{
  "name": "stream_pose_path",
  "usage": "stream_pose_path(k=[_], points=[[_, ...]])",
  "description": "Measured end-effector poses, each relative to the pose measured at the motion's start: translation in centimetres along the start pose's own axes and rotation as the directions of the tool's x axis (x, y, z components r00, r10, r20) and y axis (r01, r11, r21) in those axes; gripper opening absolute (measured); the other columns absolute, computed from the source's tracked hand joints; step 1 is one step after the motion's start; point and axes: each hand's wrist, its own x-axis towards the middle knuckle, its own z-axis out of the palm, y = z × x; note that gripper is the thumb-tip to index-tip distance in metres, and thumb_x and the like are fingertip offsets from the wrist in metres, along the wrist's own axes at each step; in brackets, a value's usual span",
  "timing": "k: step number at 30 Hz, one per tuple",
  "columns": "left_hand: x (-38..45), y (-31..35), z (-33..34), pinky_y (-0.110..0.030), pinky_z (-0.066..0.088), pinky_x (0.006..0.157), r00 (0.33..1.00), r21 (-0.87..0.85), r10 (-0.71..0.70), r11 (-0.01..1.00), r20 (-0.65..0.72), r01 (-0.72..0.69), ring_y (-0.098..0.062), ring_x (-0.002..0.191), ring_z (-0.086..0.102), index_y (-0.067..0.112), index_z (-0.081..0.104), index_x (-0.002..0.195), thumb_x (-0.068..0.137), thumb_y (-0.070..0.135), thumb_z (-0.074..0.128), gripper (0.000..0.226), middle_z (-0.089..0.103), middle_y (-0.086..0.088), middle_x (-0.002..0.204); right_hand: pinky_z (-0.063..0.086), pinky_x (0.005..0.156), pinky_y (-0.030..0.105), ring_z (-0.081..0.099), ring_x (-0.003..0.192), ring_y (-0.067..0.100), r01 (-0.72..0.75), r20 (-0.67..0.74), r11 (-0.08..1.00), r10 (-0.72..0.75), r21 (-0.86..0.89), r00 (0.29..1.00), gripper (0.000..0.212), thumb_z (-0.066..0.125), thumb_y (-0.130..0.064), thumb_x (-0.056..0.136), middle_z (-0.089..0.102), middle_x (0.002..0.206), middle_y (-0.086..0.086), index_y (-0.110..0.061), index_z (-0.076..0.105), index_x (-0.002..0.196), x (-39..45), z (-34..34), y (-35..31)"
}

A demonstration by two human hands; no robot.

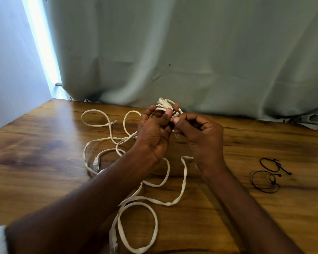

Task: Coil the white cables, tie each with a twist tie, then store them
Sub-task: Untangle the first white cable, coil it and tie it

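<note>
My left hand [155,131] grips a small coil of white cable [166,103], raised above the table's far middle. My right hand [200,134] pinches a black twist tie [174,114] against that coil, right beside my left thumb. Loose white cables [151,198] sprawl in loops across the table [44,162] under and in front of my hands. Clear plugs lie at the left [113,122], the middle left [96,163] and the near edge [113,239]. How far the tie is wound round the coil is hidden by my fingers.
Two spare black twist ties [268,173] lie looped on the wood at the right. A pale green curtain [191,52] hangs along the table's far edge, its hem spilling onto the right corner. A blue wall [11,70] stands at the left.
</note>
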Motion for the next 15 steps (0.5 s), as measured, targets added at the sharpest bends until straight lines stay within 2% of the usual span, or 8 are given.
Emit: stream_pose_path(k=[3, 5, 9, 11, 13, 15], points=[[0.17, 0.14, 0.04, -0.037, 0.063, 0.081, 1.000, 0.006, 0.023, 1.000, 0.018, -0.023, -0.025, 0.095, 0.077, 0.013, 0.041, 0.133, 0.098, -0.014, 0.054, 0.046, 0.079, -0.018, 0.103, 0.062, 0.072, 0.029, 0.071, 0.075, 0.016, -0.136, -0.061, 0.985, 0.143, 0.107, 0.988, 0.006, 0.075, -0.006, 0.091, 0.078, 0.084, 0.007, -0.007, 0.079, 0.096, 0.21, 0.11, 0.10], [0.31, 0.11, -0.10, -0.033, 0.064, 0.078, 1.000, 0.031, 0.029, 0.999, -0.005, -0.029, -0.024, 0.095, 0.078, 0.013, 0.043, 0.132, 0.098, -0.014, 0.054, 0.044, 0.079, -0.017, 0.103, 0.061, 0.070, 0.029, 0.070, 0.074, 0.016, -0.177, -0.115, 0.975, 0.193, 0.135, 0.975, 0.008, 0.075, -0.007, 0.092, 0.078, 0.083, 0.008, -0.006, 0.079, 0.099, 0.52, 0.00, 0.11], [0.37, -0.12, -0.22, -0.030, 0.062, 0.074, 0.998, 0.076, 0.023, 0.997, -0.062, -0.019, -0.031, 0.114, 0.074, 0.015, 0.048, 0.126, 0.096, -0.011, 0.061, 0.041, 0.075, -0.022, 0.121, 0.059, 0.066, 0.023, 0.072, 0.073, 0.010, -0.185, -0.170, 0.976, 0.202, 0.110, 0.964, 0.009, 0.077, -0.008, 0.090, 0.080, 0.085, 0.004, -0.011, 0.081, 0.098, 0.70, -0.19, 0.13], [0.25, -0.29, -0.12, -0.029, 0.061, 0.073, 0.997, 0.091, 0.026, 0.996, -0.069, -0.020, -0.027, 0.104, 0.077, 0.017, 0.049, 0.121, 0.096, -0.012, 0.062, 0.040, 0.077, -0.020, 0.115, 0.058, 0.065, 0.021, 0.072, 0.074, 0.008, -0.173, -0.171, 0.981, 0.186, 0.093, 0.967, 0.014, 0.076, -0.005, 0.090, 0.081, 0.088, 0.003, -0.011, 0.081, 0.102, 0.70, -0.20, 0.07], [0.10, -0.38, 0.07, -0.026, 0.061, 0.070, 0.997, 0.109, 0.026, 0.994, -0.073, -0.018, -0.020, 0.087, 0.079, 0.018, 0.049, 0.117, 0.096, -0.013, 0.060, 0.039, 0.081, -0.012, 0.096, 0.057, 0.065, 0.020, 0.073, 0.075, 0.008, -0.162, -0.177, 0.983, 0.176, 0.087, 0.968, 0.018, 0.077, -0.003, 0.089, 0.081, 0.090, 0.004, -0.010, 0.080, 0.106, 0.80, -0.24, -0.04], [0.08, -0.41, 0.14, -0.026, 0.061, 0.069, 0.996, 0.123, 0.028, 0.992, -0.084, -0.018, -0.018, 0.080, 0.079, 0.017, 0.050, 0.118, 0.096, -0.014, 0.060, 0.039, 0.081, -0.009, 0.088, 0.058, 0.065, 0.020, 0.076, 0.076, 0.010, -0.165, -0.190, 0.983, 0.177, 0.075, 0.966, 0.024, 0.079, -0.003, 0.088, 0.081, 0.090, 0.005, -0.007, 0.076, 0.112, 0.95, -0.37, -0.16]])
